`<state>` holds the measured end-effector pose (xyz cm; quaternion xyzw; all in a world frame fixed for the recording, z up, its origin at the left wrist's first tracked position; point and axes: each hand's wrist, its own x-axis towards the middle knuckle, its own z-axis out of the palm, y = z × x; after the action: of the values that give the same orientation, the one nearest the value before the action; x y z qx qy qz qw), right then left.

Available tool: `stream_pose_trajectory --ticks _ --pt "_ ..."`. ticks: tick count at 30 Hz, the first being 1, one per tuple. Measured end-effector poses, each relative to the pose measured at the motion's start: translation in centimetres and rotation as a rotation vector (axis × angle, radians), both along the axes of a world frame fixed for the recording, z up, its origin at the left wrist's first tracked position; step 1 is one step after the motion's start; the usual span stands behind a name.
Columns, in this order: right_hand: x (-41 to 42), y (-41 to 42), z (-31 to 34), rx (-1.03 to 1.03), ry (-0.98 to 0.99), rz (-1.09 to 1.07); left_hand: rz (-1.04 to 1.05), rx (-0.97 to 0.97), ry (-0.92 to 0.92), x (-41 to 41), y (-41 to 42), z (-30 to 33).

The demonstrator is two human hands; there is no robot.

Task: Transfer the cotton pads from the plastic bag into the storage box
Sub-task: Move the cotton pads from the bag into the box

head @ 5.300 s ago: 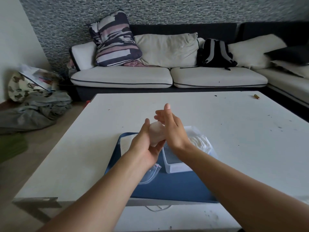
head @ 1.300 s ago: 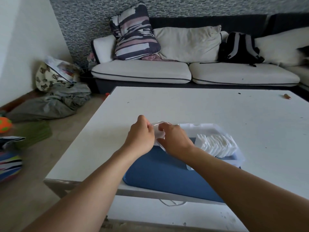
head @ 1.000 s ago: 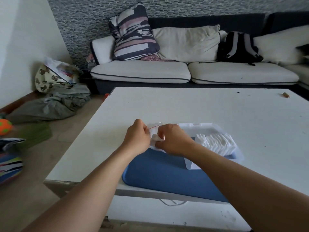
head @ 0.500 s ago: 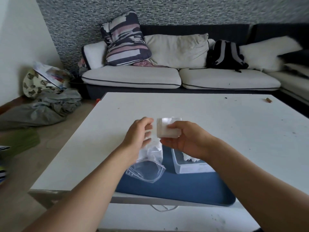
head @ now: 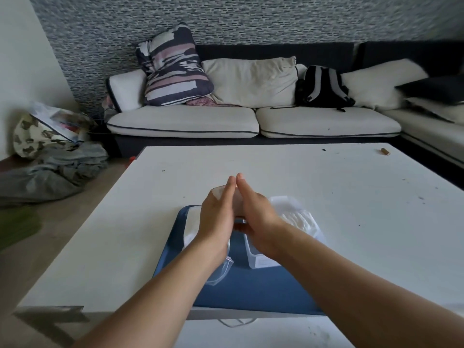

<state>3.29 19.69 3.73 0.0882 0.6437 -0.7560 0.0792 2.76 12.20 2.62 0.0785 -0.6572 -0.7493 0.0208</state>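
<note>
- The left hand (head: 216,217) and right hand (head: 256,217) press a small stack of pads (head: 218,193) between flat palms, fingers straight and fingertips meeting; only a pale edge of the stack shows.
- The stack sits above the blue tray (head: 251,285), just left of the box (head: 261,259).
- A row of pads already lies in the box (head: 298,219), so part of the task looks done.
- The bag (head: 221,271) lies under the left wrist; whether it is empty cannot be told.
- Left to do, by this view: lowering the held stack into the box.
</note>
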Motion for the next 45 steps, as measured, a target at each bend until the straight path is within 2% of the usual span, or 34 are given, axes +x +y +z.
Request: stream_pose_trajectory --ticks 4,7,10,15,19,22,25,28,30,32,35,37,41,45 --pt "-0.3 0.7 0.3 0.04 0.012 -0.057 -0.042 -0.076 0.055 -0.2 0.3 -0.6" --pt "-0.2 0.5 0.3 0.05 0.011 -0.069 -0.093 -0.07 0.015 -0.6 0.8 -1.3" --pt "-0.7 0.6 0.3 0.065 0.018 -0.106 -0.067 -0.152 0.013 -1.0 0.4 -1.1" --pt "-1.3 1.7 0.5 0.12 0.004 -0.075 -0.3 -0.302 0.007 -0.4 -0.6 -0.4" --pt "-1.7 2.7 0.9 0.113 -0.009 0.024 -0.216 -0.116 -0.034 -0.2 -0.9 0.7" --pt "-1.4 4.3 1.6 0.114 0.064 0.209 -0.19 0.022 -0.078 -0.4 -1.4 1.4" --pt "-1.2 5.4 1.5 0.157 0.098 0.307 -0.227 0.041 -0.084 0.0 -1.6 1.5" --pt "-1.2 5.9 1.4 0.139 0.047 0.344 -0.241 0.037 -0.095 0.7 -1.3 1.7" --pt "-1.6 6.4 1.4 0.152 -0.006 0.33 -0.196 -0.075 -0.087 0.7 -1.2 1.8" --pt "-2.4 7.2 1.1 0.21 -0.065 0.216 -0.14 -0.351 -0.015 0.1 -1.5 1.2" --pt "-3.8 7.9 0.3 0.526 -0.159 0.006 -0.161 -0.817 0.226 -0.4 -2.5 -0.3" --pt "-4.4 7.7 -0.4 0.773 -0.215 0.006 -0.243 -1.052 0.347 -0.5 -2.8 -1.3" --pt "-5.0 6.6 -2.4 1.084 -0.155 0.053 -0.427 -1.166 0.403 -0.3 -2.6 -2.1" --pt "-5.4 6.1 -4.2 1.22 -0.094 0.015 -0.636 -1.214 0.377 -0.1 -2.4 -2.5"
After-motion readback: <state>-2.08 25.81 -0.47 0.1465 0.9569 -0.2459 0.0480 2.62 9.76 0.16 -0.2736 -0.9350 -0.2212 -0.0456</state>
